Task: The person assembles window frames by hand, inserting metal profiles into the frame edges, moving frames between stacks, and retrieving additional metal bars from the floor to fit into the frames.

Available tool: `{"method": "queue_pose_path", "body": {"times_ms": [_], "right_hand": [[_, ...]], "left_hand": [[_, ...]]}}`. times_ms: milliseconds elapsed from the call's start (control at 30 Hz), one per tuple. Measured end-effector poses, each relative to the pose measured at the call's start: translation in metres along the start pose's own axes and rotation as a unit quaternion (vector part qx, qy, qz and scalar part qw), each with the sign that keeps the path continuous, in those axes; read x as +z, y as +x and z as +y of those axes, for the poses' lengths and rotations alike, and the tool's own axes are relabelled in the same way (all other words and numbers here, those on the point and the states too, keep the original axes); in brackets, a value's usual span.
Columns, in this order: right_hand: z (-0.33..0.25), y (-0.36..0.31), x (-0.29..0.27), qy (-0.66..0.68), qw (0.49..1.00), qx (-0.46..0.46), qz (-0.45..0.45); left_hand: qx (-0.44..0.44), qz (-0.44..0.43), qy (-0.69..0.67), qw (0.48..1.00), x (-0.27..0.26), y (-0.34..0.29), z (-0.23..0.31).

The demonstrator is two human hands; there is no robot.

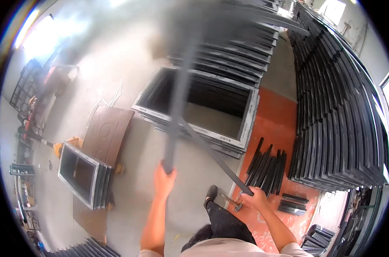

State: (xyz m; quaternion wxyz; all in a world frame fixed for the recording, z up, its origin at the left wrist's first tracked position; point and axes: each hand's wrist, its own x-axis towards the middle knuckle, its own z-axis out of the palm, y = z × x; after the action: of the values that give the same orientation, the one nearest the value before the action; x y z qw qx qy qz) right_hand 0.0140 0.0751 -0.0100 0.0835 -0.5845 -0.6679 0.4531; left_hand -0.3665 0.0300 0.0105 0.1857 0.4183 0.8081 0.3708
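My left hand (163,182) is closed round the lower end of a long dark grey bar (177,111), which rises steeply in front of me and blurs toward the top. My right hand (255,199) grips the near end of a thinner-looking dark bar (216,158) that slants up to the left and passes behind the first. Whether the two bars join cannot be made out. Beyond them lies a stack of dark rectangular frames (246,139) with pale printed film on their faces. A dark smear covers the top of the view.
A tall row of black frames (331,120) stands at right. Short black bars (267,167) and a hammer (236,205) lie by the red floor strip (273,111). At left, smaller frames (81,171) lean over a brown panel (102,132). More black bars (91,248) sit lower left.
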Motion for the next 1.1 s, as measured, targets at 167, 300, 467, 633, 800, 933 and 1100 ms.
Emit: {"method": "queue_pose_path", "body": {"times_ms": [167,300,467,633,800,933,1100], "right_hand": [[-0.020,0.092,0.008,-0.095,0.994,-0.046,-0.003],[-0.040,0.167,0.017,-0.169,0.979,-0.102,0.053],[-0.073,0.275,0.035,-0.272,0.958,-0.077,0.047],[-0.111,0.373,0.052,-0.239,0.969,-0.068,-0.010],[-0.115,0.457,0.092,-0.194,0.979,-0.060,-0.024],[-0.117,0.512,0.121,-0.163,0.984,-0.060,-0.048],[-0.090,0.549,0.152,-0.108,0.989,-0.091,-0.036]], "left_hand": [[0.114,-0.103,0.160,0.975,0.046,0.072,0.013],[0.213,-0.185,0.184,0.941,0.073,0.136,0.016],[0.316,-0.233,0.136,0.910,0.115,0.232,-0.027],[0.337,-0.313,0.141,0.877,0.135,0.346,-0.075],[0.322,-0.370,0.129,0.862,0.164,0.452,-0.127],[0.241,-0.411,0.160,0.865,0.174,0.494,-0.170],[0.155,-0.439,0.231,0.854,0.194,0.520,-0.192]]}}
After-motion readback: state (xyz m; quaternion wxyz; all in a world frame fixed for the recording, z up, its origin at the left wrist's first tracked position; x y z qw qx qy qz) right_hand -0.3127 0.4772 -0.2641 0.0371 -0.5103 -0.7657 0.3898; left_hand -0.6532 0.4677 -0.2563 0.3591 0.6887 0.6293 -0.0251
